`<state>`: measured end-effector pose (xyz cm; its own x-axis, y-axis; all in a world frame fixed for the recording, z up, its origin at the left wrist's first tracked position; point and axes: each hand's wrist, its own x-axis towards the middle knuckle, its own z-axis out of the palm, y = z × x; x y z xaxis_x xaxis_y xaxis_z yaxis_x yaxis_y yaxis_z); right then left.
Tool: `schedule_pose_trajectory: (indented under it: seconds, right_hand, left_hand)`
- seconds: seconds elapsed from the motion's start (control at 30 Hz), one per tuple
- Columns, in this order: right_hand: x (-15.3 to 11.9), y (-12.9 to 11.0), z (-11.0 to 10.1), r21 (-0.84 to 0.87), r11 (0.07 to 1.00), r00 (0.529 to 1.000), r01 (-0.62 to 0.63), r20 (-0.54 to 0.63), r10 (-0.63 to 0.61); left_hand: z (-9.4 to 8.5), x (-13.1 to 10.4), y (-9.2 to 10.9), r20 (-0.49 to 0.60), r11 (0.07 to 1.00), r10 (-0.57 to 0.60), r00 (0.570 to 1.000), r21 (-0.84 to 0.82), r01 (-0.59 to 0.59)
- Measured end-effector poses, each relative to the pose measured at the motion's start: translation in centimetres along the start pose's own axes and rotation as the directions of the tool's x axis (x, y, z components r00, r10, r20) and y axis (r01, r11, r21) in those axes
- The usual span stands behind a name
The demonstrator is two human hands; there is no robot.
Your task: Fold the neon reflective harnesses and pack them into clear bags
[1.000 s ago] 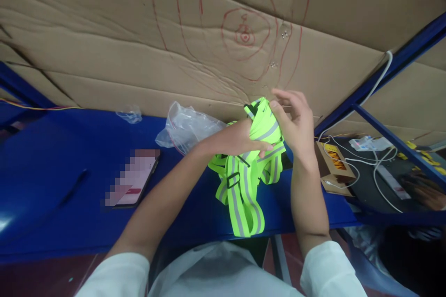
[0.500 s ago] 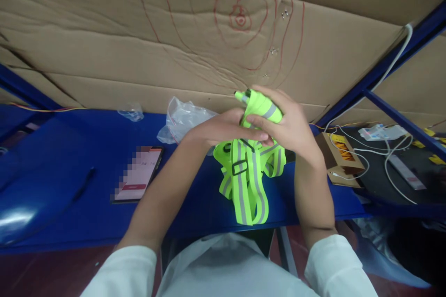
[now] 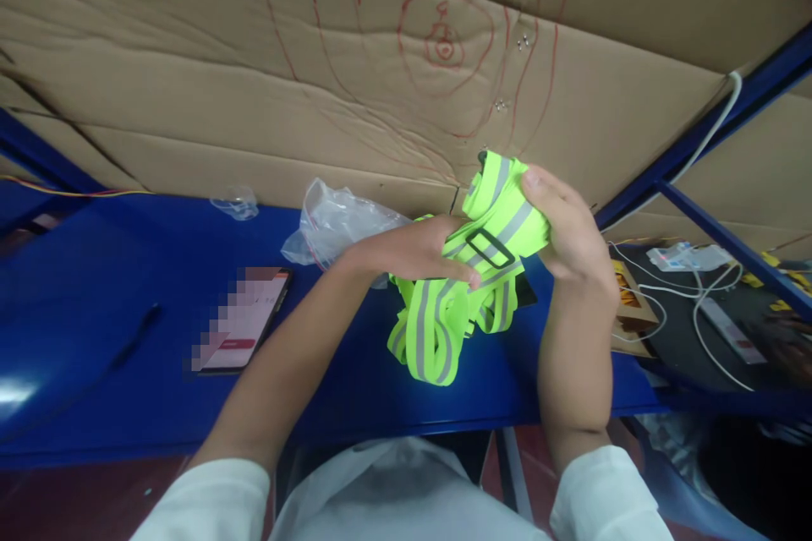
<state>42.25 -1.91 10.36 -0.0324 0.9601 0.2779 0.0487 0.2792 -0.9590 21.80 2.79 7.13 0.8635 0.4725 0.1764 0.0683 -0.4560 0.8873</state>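
Both of my hands hold a bundle of neon yellow-green reflective straps [image 3: 432, 330] with grey stripes, apparently a reflective vest, above the blue table. My left hand [image 3: 422, 249] grips the middle, its thumb across the front and its other fingers hidden behind the straps. My right hand [image 3: 567, 224] is closed round the right side of the folded upper part. A black slide buckle [image 3: 491, 248] faces me between the hands. Below my left hand, looped straps hang down close to the tabletop.
A clear plastic bag [image 3: 342, 220] lies behind my left hand on the blue table [image 3: 127, 270]. A phone [image 3: 244, 321] lies at left. At right are an opened cardboard box [image 3: 634, 317], white cables and a blue frame bar [image 3: 729, 249]. Cardboard with red drawn lines [image 3: 444, 46] stands behind.
My right hand has moved right and turned, bringing the folded upper part with it. The slide buckle now shows between my hands, and the hanging loops have drawn up a little.
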Motion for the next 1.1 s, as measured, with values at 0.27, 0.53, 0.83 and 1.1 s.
schedule_pose_trajectory:
  seconds: [0.27, 0.53, 0.83, 1.1]
  right_hand:
    - [2.1, 2.9, 0.8, -0.325, 0.933, 0.973, 0.153, -0.118, -0.201]
    - [1.0, 1.9, 0.2, -0.621, 0.712, 0.941, 0.329, 0.156, -0.299]
    - [0.9, 2.1, 1.6, -0.591, 0.755, 0.957, 0.283, 0.123, -0.263]
    - [1.4, 2.1, 1.1, -0.611, 0.717, 0.890, 0.337, -0.042, -0.454]
  left_hand:
    - [-0.7, 0.0, -0.6, -0.080, 0.999, -0.033, 0.996, 0.014, 0.034]
    - [-1.2, 0.2, -1.0, -0.157, 0.999, -0.006, 0.988, -0.039, 0.000]
    - [-0.8, 0.3, -0.3, -0.136, 0.942, -0.116, 0.984, -0.330, 0.065]
    - [0.3, 0.9, -1.7, -0.149, 0.788, -0.270, 0.951, -0.602, 0.129]
